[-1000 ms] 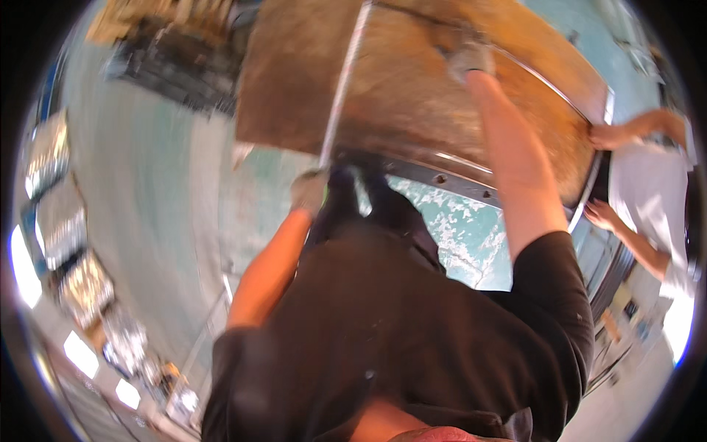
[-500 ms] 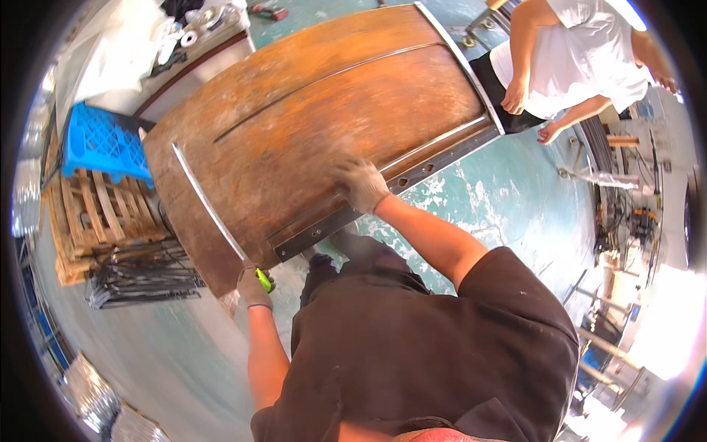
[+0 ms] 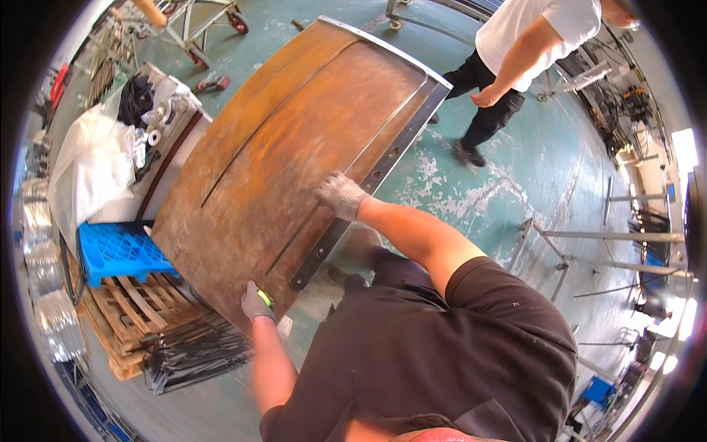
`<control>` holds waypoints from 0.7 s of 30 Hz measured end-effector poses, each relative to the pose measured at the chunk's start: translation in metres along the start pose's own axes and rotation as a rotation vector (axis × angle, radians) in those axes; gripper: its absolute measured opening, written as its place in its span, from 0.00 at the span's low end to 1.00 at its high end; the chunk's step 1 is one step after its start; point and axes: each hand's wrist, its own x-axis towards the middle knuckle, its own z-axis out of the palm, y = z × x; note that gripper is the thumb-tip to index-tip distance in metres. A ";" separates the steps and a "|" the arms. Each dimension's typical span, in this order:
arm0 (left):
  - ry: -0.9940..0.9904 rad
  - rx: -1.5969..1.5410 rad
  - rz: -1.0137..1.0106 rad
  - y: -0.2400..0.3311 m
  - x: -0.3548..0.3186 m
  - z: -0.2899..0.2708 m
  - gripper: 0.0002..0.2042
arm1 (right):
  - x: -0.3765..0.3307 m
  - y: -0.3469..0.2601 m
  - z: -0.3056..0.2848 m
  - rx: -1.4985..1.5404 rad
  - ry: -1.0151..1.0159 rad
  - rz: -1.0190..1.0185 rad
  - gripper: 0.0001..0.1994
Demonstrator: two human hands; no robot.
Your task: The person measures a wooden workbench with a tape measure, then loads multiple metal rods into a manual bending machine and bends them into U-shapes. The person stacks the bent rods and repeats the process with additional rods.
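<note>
A large worn brown-orange tabletop [image 3: 294, 140] lies in front of me, with a dark drilled metal bar [image 3: 346, 221] along its near right edge. My left hand [image 3: 257, 303], in a grey glove, is closed round a small bright green tape measure [image 3: 266, 297] at the tabletop's near left corner. The fingers partly hide it, and no blade shows. On the surface just beside the bar rests my gloved right hand [image 3: 342, 195]. Its fingers are stretched forward and lightly bent, and nothing shows in them.
A blue plastic pallet [image 3: 121, 250] lies on wooden pallets [image 3: 136, 309] at the left, beside a bundle of dark rods [image 3: 195, 350]. Behind them is a cluttered bench [image 3: 173, 136]. A co-worker in a white shirt [image 3: 515, 37] stands at the far right. Metal frames [image 3: 611, 236] stand right.
The long silvery blade that stretched over the tabletop from my left hand is gone. My view has turned, and the co-worker has stepped away from the table's far edge.
</note>
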 end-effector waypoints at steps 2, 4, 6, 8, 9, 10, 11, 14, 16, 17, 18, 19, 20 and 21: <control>-0.005 0.009 0.035 0.001 -0.009 0.003 0.14 | 0.008 0.001 -0.020 0.041 0.008 -0.038 0.07; -0.017 -0.006 0.101 -0.001 -0.008 0.002 0.12 | 0.020 0.002 -0.048 0.046 0.113 -0.132 0.07; -0.018 0.004 0.134 -0.005 -0.006 0.002 0.12 | 0.032 0.005 -0.085 0.084 0.220 -0.190 0.07; -0.023 0.022 0.168 -0.004 -0.012 0.009 0.11 | 0.042 0.010 -0.131 0.102 0.294 -0.209 0.07; -0.022 0.024 0.181 -0.002 -0.017 0.016 0.11 | 0.045 0.014 -0.155 0.131 0.385 -0.224 0.08; -0.028 0.027 0.191 0.003 -0.024 0.027 0.11 | 0.046 0.022 -0.179 0.154 0.475 -0.233 0.09; -0.028 0.028 0.199 0.005 -0.031 0.038 0.12 | 0.048 0.028 -0.203 0.183 0.561 -0.247 0.10; -0.052 0.115 0.375 0.013 -0.032 0.082 0.15 | 0.048 0.077 -0.295 0.190 0.962 -0.271 0.12; 0.014 0.375 0.713 0.009 -0.014 0.120 0.17 | 0.050 0.111 -0.355 0.192 1.164 -0.244 0.10; 0.017 0.470 0.731 0.019 -0.028 0.144 0.17 | 0.040 0.126 -0.379 0.150 1.210 -0.191 0.09; 0.003 0.568 0.756 0.029 -0.047 0.172 0.17 | 0.026 0.146 -0.392 0.214 1.207 -0.080 0.10; 0.004 0.657 0.796 0.033 -0.051 0.186 0.17 | 0.024 0.132 -0.399 0.407 1.175 -0.048 0.08; -0.003 0.735 0.843 0.039 -0.054 0.203 0.16 | 0.020 0.137 -0.414 0.663 1.220 -0.003 0.11; 0.018 0.836 0.904 0.045 -0.057 0.220 0.16 | 0.019 0.150 -0.427 0.830 1.265 -0.037 0.12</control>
